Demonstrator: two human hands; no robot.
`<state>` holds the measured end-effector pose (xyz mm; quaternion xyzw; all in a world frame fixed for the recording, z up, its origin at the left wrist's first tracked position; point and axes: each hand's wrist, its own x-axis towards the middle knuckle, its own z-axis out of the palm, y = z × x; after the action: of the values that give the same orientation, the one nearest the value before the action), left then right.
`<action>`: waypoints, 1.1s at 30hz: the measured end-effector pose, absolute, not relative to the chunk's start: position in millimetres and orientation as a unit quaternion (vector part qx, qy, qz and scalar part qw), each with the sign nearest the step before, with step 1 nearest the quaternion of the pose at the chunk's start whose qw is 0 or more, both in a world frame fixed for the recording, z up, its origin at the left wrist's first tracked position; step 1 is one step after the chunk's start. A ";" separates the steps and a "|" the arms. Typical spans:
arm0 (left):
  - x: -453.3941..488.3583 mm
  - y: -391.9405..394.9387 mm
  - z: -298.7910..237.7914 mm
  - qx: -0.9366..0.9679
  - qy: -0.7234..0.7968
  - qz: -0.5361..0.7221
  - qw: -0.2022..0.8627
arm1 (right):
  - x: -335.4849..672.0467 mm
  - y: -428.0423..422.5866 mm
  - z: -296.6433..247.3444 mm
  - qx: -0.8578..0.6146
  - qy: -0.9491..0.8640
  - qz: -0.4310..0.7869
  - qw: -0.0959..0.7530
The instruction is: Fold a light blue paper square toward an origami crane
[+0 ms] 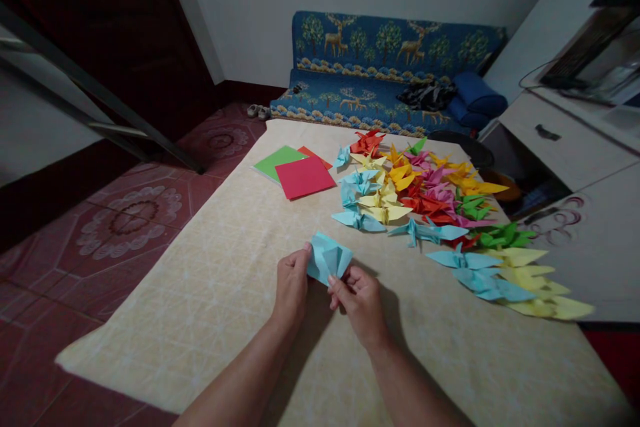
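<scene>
A light blue sheet of folded origami paper (324, 255) is held up above the table, with creases and a raised flap in its middle. My left hand (293, 280) pinches its left edge between thumb and fingers. At the lower right corner, the thumb of my right hand (361, 300) presses on the paper while the fingers curl beneath it. Beyond my right hand lie several folded paper cranes in rows; the closest are a light blue crane (430, 232) and another blue crane (359, 219).
Green paper (280, 161) and red paper (306, 177) lie stacked at the far left of the cloth-covered table (200, 293). Yellow cranes (555, 307) sit at the right edge. A blue patterned sofa (380, 97) stands behind, a white cabinet (595, 227) right, a metal ladder (125, 113) left.
</scene>
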<state>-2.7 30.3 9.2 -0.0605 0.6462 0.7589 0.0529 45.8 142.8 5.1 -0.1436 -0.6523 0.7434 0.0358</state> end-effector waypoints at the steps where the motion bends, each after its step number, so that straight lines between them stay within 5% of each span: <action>1: -2.2 31.1 9.8 -0.064 0.645 0.759 0.056 | 45.3 142.3 5.1 -0.153 -0.646 0.746 0.044; 21: -2.8 27.2 17.6 0.103 0.661 0.695 0.264 | 49.2 151.7 1.7 -0.181 -0.684 0.699 0.105; 33: -2.0 24.3 10.2 0.161 0.644 0.691 0.288 | 50.7 153.4 5.3 -0.221 -0.687 0.677 0.144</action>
<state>-2.0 24.3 10.2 0.1606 0.6437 0.6905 0.2882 50.7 153.4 5.3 -0.2211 -0.6867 0.6774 0.1442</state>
